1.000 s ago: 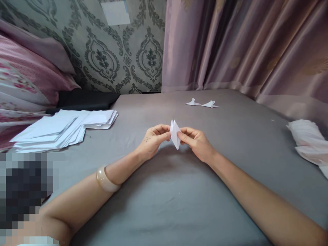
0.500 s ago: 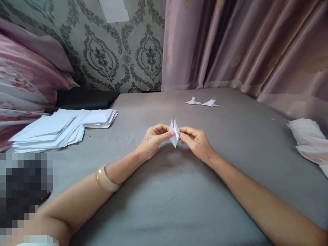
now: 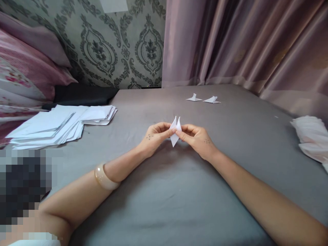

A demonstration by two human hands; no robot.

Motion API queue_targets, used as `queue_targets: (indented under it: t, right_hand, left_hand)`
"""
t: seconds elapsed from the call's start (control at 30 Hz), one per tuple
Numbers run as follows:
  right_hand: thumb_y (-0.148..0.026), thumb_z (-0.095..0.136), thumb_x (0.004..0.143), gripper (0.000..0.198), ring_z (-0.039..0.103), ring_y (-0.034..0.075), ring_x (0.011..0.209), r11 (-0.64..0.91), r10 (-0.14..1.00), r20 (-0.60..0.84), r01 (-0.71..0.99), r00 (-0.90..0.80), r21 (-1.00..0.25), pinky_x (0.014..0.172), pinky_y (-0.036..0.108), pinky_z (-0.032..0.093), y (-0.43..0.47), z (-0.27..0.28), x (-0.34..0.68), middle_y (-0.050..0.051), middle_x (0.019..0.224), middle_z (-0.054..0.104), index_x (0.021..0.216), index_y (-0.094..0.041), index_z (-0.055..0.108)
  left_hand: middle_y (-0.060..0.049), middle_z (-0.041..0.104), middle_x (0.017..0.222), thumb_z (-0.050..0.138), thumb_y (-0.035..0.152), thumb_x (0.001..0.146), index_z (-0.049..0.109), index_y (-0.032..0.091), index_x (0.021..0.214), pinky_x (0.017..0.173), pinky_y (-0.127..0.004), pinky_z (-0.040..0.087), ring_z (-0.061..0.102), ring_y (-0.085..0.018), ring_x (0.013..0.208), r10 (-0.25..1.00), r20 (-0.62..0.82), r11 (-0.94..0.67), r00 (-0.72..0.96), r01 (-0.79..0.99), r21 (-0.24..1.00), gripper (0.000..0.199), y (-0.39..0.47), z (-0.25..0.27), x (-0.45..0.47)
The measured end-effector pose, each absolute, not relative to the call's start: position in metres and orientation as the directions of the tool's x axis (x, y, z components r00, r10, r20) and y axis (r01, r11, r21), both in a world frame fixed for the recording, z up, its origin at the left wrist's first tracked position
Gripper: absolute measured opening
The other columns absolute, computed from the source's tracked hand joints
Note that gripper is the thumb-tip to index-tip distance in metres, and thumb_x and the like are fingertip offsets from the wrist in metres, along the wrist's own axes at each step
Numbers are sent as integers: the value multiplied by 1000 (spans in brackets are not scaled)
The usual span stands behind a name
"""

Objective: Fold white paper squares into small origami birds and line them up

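Between both hands is a small folded white paper [image 3: 174, 139], diamond-shaped, with two narrow points at its top and one point at the bottom. My left hand [image 3: 156, 136] pinches its left side, thumb across the front. From the other side, my right hand [image 3: 196, 139] grips it with the thumb on the front face. The two thumb tips nearly meet at the middle of the paper. The fingers behind the paper are partly hidden.
Two folded paper figures, one [image 3: 194, 98] beside the other [image 3: 212, 99], sit farther back on the grey sheet [image 3: 164, 205]. A stack of white paper [image 3: 48, 126] lies at left, near a black item [image 3: 84, 95]. Crumpled white material [image 3: 311, 133] lies at right. Curtains [image 3: 215, 44] hang behind.
The folded paper has turned so its front lies flatter toward me, and its two top points lean right. My right thumb has moved onto its front. The view has tilted slightly down.
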State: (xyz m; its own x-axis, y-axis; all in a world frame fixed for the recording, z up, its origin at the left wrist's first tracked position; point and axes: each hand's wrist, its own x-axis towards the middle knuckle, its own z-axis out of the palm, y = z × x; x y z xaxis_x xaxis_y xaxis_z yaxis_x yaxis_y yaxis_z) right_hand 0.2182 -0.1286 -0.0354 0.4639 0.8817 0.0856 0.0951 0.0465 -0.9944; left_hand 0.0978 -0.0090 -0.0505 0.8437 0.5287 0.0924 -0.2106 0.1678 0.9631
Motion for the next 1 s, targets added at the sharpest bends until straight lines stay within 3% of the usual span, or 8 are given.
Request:
queue_targets:
  t: [0.17,0.33,0.53,0.77,1.0]
  right_hand:
    - [-45,79,64,32,56,12,67,-23,868,-4,32,496,-999,67,30,48,-127,-39,223,3,79,69,80,-19,71]
    - [-46,83,57,36,58,14,66,2,867,25,45,498,-999,67,31,48,-125,-44,225,0,69,64,73,-19,63]
    - [-42,77,68,32,60,15,81,33,875,64,72,480,-997,73,31,48,-127,-39,222,3,90,66,89,-21,66]
    - [-39,74,70,19,56,15,72,50,847,89,88,524,-995,73,32,45,-129,-33,220,1,76,65,76,-22,70]
    - [-37,75,67,17,49,12,64,52,826,45,4,561,-999,66,31,42,-128,-32,217,0,70,61,71,-22,70]
  left_hand:
    - [-6,71,78,73,33,78,69,13,82,79,-32,47,65,-17,76,495,58,196,867,-177,964,20,-9,-49,96]
    - [-5,71,78,72,35,78,71,14,81,76,-29,47,64,-16,76,473,2,219,881,-120,968,21,-10,-48,95]
    - [-4,70,77,77,35,71,73,14,78,74,-27,45,61,-13,72,549,26,142,836,-124,982,22,-14,-46,95]
    - [-2,67,70,77,37,71,72,14,75,62,-25,40,56,-11,63,542,-23,116,840,-48,992,24,-20,-40,95]
    - [-3,68,71,77,37,71,73,15,73,63,-25,43,58,-12,64,482,-36,163,875,-49,985,22,-18,-42,95]
